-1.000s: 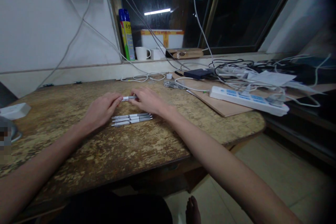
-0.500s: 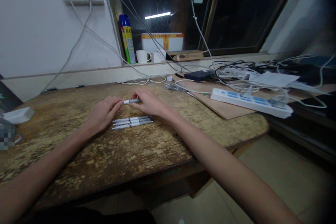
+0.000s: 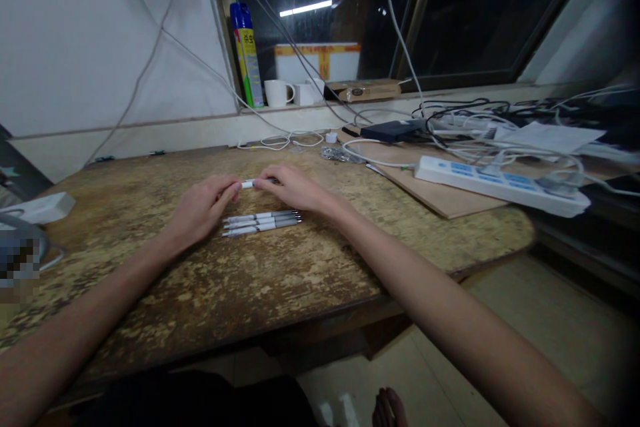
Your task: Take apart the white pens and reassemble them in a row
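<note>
Both hands meet over the worn wooden table point(image 3: 280, 280). My left hand point(image 3: 203, 208) pinches one end of a white pen point(image 3: 248, 184). My right hand point(image 3: 294, 188) grips the other end of the same pen with curled fingers. Just in front of the hands lie three more white pens point(image 3: 262, 221), side by side and parallel, tips pointing right.
A white power strip point(image 3: 497, 185) and tangled cables lie on a board at the right. A spray can point(image 3: 247, 53) and white mugs point(image 3: 277, 92) stand on the window sill. A white box point(image 3: 43, 207) sits at the table's left edge. Wall sockets hang top left.
The hands stay on the same pen, held a little closer together. My head has shifted slightly, so the view has slid right and down.
</note>
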### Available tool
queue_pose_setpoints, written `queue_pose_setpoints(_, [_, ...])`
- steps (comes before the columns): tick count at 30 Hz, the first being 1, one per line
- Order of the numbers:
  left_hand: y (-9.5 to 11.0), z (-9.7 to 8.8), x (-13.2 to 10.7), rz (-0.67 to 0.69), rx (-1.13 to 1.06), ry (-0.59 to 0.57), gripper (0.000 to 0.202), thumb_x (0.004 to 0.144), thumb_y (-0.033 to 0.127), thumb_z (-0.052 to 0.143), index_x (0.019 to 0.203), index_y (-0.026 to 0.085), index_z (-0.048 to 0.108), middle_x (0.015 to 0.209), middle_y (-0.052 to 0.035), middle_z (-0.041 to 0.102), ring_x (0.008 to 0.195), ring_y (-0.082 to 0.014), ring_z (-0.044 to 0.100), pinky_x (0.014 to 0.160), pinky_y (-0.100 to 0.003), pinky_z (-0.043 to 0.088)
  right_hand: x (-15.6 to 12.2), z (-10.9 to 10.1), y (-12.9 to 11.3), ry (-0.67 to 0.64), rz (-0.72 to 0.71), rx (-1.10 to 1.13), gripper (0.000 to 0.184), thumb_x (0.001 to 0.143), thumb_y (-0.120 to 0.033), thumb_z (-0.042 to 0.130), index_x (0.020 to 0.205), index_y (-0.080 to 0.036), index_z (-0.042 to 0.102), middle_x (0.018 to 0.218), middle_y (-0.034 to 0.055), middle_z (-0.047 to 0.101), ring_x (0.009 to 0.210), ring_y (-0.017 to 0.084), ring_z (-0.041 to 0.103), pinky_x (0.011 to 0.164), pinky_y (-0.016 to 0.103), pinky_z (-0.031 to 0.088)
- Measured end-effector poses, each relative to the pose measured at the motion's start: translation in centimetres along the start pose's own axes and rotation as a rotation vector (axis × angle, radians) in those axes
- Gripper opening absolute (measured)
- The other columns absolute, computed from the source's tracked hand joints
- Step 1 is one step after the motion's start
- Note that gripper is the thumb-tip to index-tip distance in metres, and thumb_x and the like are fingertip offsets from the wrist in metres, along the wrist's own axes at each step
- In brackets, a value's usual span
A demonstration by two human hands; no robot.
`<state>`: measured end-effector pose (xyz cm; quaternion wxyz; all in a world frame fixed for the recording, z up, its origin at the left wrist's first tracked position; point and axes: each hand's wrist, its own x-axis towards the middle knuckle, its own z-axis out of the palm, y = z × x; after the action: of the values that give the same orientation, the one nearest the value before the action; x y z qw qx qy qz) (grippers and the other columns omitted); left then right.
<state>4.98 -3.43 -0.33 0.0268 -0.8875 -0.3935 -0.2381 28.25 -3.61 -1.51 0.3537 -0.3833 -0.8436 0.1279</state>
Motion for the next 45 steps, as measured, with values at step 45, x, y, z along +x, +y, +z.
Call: queue_pose_setpoints(45, [0.55,-0.05,-0.10,-0.044,-0.114,-0.057,0.050,0.107,0.046,0.031,0.081,0.020,0.065,0.069,-0.0014,0.065,0.068,-0.0207,0.060,0.069,-0.029,0.037,0.48,0.41,0.63,0.192,-0.016,0.248,0.007,0.086,-0.021,0.073,0.093,-0.020,0.074,0.097,0.0034,0.076,0.090,0.019,0.069,0.083,0.033,0.051])
